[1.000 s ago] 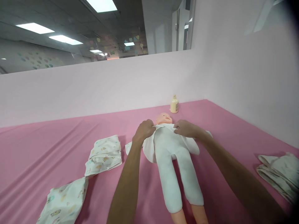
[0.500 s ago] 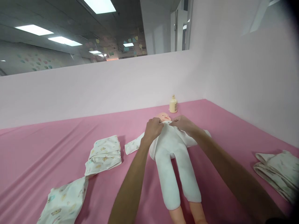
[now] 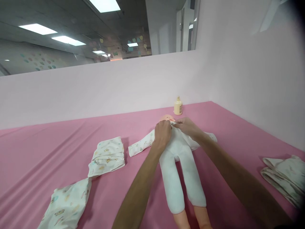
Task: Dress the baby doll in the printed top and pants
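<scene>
Left hand [image 3: 163,133] and right hand [image 3: 187,126], fingers closed, pinch the white garment [image 3: 177,159] together at the chest of the baby doll [image 3: 166,118], lying near the pink surface's [image 3: 59,149] far right corner.

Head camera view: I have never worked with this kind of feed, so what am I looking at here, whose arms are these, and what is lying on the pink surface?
There is no machine: the camera sits on a person's head and looks forward and down, so the two bare arms are that person's own. On the pink cloth-covered table a baby doll lies on its back in a white garment. The left hand and right hand meet at the doll's chest, pinching the garment's front edges together. Left of the doll lie a folded printed cloth and a looser one. More folded cloth lies far right, a small cream bottle by the wall.
</scene>
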`<state>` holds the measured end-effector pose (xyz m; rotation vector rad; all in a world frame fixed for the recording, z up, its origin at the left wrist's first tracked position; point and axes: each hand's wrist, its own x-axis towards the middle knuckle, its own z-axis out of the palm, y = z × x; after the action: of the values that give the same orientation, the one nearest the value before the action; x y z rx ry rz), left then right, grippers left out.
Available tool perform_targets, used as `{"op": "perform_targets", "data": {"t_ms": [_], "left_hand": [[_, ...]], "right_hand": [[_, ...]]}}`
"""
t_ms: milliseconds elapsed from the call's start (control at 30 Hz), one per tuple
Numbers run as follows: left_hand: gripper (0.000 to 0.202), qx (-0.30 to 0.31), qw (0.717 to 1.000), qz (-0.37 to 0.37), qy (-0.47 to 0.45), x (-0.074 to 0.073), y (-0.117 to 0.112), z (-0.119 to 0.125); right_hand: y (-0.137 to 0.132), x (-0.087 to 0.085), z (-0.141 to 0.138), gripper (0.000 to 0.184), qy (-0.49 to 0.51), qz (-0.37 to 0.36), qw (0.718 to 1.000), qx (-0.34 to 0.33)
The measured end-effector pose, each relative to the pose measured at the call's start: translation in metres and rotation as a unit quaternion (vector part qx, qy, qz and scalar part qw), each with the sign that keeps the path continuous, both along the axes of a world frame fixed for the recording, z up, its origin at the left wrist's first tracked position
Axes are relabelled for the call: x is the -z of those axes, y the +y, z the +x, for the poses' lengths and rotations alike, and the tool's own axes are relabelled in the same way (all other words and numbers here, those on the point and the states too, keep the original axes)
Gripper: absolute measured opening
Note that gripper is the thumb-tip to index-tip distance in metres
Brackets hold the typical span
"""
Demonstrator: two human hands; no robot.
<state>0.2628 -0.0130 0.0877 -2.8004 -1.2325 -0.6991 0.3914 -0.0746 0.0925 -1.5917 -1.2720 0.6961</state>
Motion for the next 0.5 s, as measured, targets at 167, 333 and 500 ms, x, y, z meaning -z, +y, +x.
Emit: {"op": "perform_targets", "data": {"t_ms": [167, 333, 500], "left_hand": [[0.024, 0.0, 1.0, -0.003, -0.001, 0.001, -0.002, 0.002], [0.026, 0.01, 0.999, -0.006, -0.031, 0.005, 0.002, 0.001], [0.025, 0.03, 0.996, -0.031, -0.082, 0.011, 0.008, 0.001]], "right_hand": [[0.003, 0.004, -0.001, 0.032, -0.047, 0.02, 0.999, -0.002], [0.006, 0.006, -0.004, 0.027, -0.181, 0.044, 0.982, -0.013], [0.007, 0.008, -0.005, 0.022, -0.263, 0.042, 0.963, -0.031]]}}
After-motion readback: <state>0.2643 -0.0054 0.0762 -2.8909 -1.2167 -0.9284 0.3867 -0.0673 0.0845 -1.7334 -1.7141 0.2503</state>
